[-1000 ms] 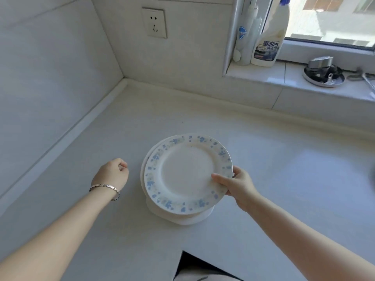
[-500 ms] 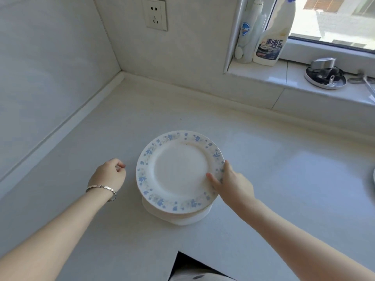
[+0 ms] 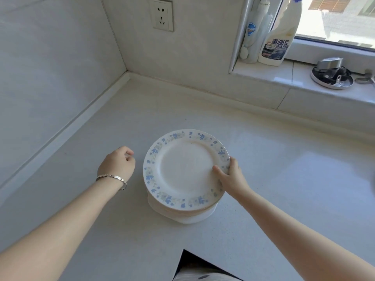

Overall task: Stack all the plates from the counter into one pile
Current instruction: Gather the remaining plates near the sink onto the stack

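A white plate with a blue flower rim (image 3: 182,169) lies on top of a pile of plates (image 3: 182,217) in the middle of the pale counter (image 3: 284,189). My right hand (image 3: 230,177) grips this top plate at its right rim, thumb on the upper face and fingers under the edge. My left hand (image 3: 117,165), with a silver bracelet at the wrist, rests curled into a loose fist just left of the pile, apart from the plates and holding nothing. The lower plates show only as white edges at the front.
Walls meet in a corner at the back left, with a socket (image 3: 161,15) above. On the window ledge at the back right stand two cleaner bottles (image 3: 278,37) and a round metal tray (image 3: 331,78) with small items. The counter's front edge has a notch (image 3: 203,264).
My right hand has brought the flowered plate down and to the left until it sits squarely over the pile. My left hand has stayed in its place beside the pile.
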The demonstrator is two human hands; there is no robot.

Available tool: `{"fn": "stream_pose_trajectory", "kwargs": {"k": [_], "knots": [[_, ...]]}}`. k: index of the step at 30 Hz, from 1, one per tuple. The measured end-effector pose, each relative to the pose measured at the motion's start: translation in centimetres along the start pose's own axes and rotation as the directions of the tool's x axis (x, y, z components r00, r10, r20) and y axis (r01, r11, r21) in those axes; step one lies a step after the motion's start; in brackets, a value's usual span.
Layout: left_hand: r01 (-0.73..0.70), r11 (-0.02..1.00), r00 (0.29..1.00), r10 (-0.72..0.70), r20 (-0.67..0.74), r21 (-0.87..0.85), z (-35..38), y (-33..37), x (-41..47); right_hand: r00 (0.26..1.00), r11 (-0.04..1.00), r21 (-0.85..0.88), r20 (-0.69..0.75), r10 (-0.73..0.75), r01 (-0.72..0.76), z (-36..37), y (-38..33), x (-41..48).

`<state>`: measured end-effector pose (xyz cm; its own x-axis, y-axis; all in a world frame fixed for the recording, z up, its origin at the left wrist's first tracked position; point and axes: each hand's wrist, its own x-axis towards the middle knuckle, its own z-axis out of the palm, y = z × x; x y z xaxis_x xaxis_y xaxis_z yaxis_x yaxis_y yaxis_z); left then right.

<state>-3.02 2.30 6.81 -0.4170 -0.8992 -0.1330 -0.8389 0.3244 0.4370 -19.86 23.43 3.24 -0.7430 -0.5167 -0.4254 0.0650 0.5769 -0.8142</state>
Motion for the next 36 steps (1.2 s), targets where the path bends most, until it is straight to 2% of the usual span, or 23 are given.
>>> {"fn": "stream_pose_trajectory", "kwargs": {"k": [4, 6, 8, 11, 14, 19, 24, 30, 33, 36], "knots": [[-0.178, 0.983, 0.984, 0.178, 0.001, -0.038, -0.2, 4.7, -0.7, 0.998, 0.998, -0.051, 0.041, 0.038, -0.036, -2.9, 0.1, 0.3], [-0.273, 0.961, 0.96, 0.275, 0.055, -0.052, 0.7, 7.8, -1.4, 0.996, 0.995, -0.053, 0.026, 0.086, -0.084, -5.0, 0.7, 0.5], [-0.362, 0.931, 0.92, 0.366, 0.138, -0.056, 2.3, 11.0, -2.2, 0.988, 0.978, -0.147, 0.005, 0.152, -0.15, -7.2, 2.0, 0.7], [-0.491, 0.869, 0.812, 0.483, 0.327, -0.062, 5.5, 15.8, -3.4, 0.966, 0.915, -0.321, 0.006, 0.26, -0.244, -10.7, 4.4, 0.4], [-0.593, 0.805, 0.687, 0.518, 0.509, -0.019, 9.0, 20.5, -5.4, 0.938, 0.848, -0.423, -0.014, 0.347, -0.32, -14.7, 7.1, -1.1], [-0.682, 0.731, 0.556, 0.531, 0.64, -0.014, 15.2, 26.8, -10.2, 0.898, 0.775, -0.472, -0.094, 0.43, -0.42, -22.2, 12.2, -5.0], [-0.648, 0.759, 0.502, 0.483, 0.717, -0.058, 22.4, 32.7, -16.6, 0.874, 0.784, -0.387, -0.201, 0.442, -0.485, -31.3, 18.9, -8.2], [-0.597, 0.8, 0.476, 0.414, 0.776, -0.06, 30.9, 41.2, -25.9, 0.825, 0.794, -0.271, -0.341, 0.45, -0.545, -43.5, 27.5, -11.3], [-0.424, 0.891, 0.467, 0.37, 0.803, -0.163, 34.5, 45.6, -30.2, 0.821, 0.812, -0.234, -0.372, 0.433, -0.534, -48.6, 30.4, -12.1], [-0.119, 0.964, 0.47, 0.267, 0.841, -0.239, 38.3, 49.8, -35.0, 0.802, 0.827, -0.179, -0.417, 0.428, -0.534, -52.9, 32.9, -12.9]]}}
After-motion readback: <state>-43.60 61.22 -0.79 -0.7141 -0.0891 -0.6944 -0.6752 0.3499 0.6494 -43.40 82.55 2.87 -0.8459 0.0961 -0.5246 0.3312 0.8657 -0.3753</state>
